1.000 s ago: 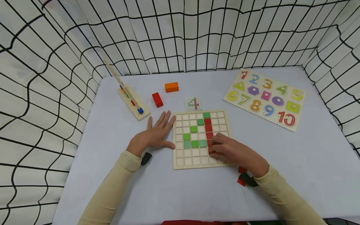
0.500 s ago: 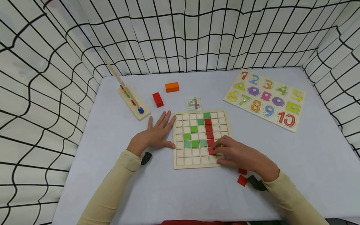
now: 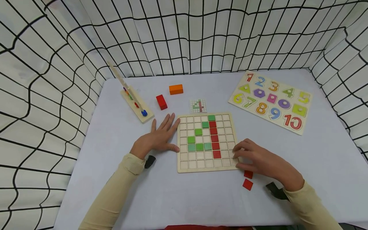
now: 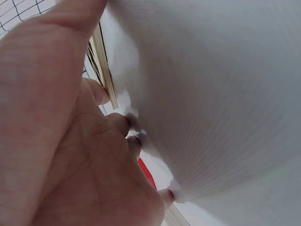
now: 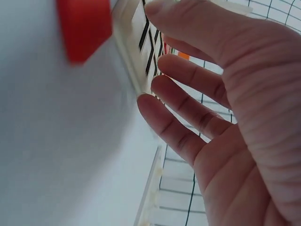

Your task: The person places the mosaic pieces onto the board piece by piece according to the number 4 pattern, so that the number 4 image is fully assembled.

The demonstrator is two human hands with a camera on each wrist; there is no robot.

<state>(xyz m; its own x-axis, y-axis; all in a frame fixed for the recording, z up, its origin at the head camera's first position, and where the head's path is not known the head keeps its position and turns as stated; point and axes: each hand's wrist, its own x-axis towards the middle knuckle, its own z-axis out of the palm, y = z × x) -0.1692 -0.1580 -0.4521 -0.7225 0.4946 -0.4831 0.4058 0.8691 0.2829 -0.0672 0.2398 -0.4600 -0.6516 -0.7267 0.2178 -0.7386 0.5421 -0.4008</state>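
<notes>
A wooden grid board (image 3: 192, 164) lies flat in the middle of the head view. Green tiles (image 3: 198, 132) form a diagonal and a short row on it, beside a column of several red tiles (image 3: 214, 138). My left hand (image 3: 155, 139) lies with fingers spread on the cloth, its index fingertip and thumb at the board's left edge. Over the right edge is my right hand (image 3: 260, 159), fingers loosely bent and nothing between them; the right wrist view shows its fingertips by the board's rim (image 5: 129, 61). Two loose red tiles (image 3: 248, 184) lie just below that hand.
Behind the board lies a small pattern card (image 3: 194, 110). A red block (image 3: 161, 102), an orange block (image 3: 176, 89) and a wooden stand with coloured pieces (image 3: 138, 105) are at back left. A number puzzle (image 3: 270, 99) lies at back right. Black netting (image 3: 189, 40) surrounds the table.
My right hand has drawn back rightward from the red column to the board's right edge, uncovering the lowest red tile in its cell. The left hand has stayed in place.
</notes>
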